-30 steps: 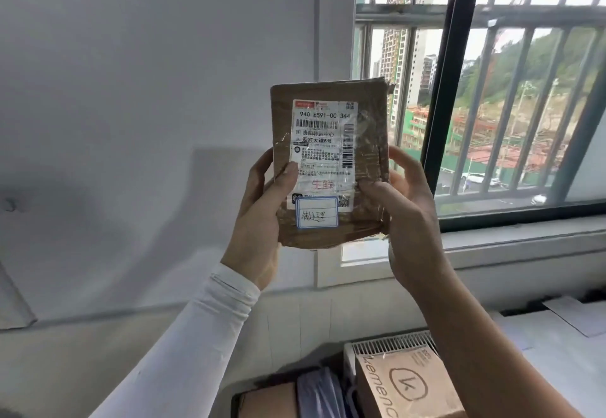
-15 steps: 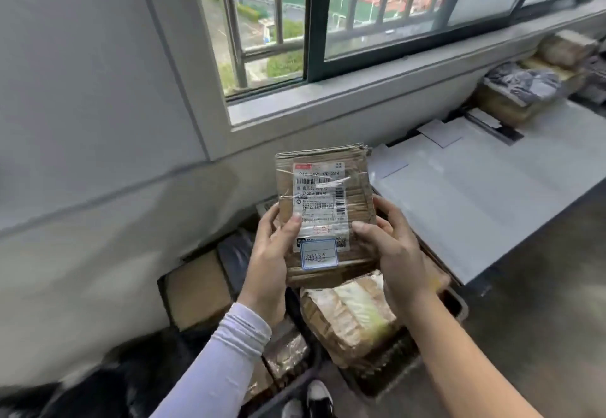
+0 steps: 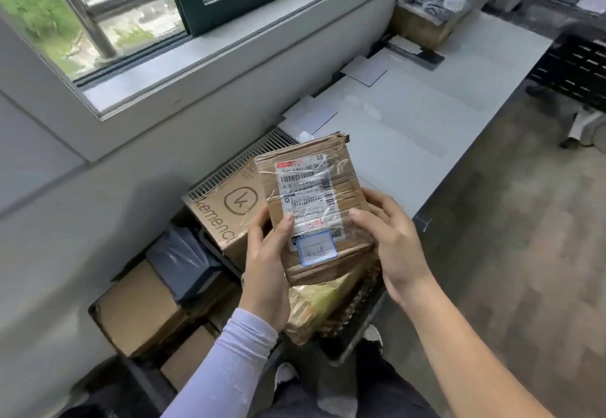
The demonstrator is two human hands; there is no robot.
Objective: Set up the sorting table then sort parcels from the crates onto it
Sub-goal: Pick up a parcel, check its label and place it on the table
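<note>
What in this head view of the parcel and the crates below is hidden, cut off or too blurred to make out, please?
- Brown parcel: label print and the handwritten sticker are too blurred to read.
- Its back is hidden; left hand and right hand cover the side edges.
- Gold parcel: mostly hidden beneath it.
- Printed carton: wording is cut off by the parcel and left hand.

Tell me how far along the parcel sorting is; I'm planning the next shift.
Done: the white table stands under the window with paper cards along its back edge, and a few parcels sit at its far end. In hand: left hand and right hand hold a labelled brown parcel. Left: the floor crates still hold several parcels.
</note>
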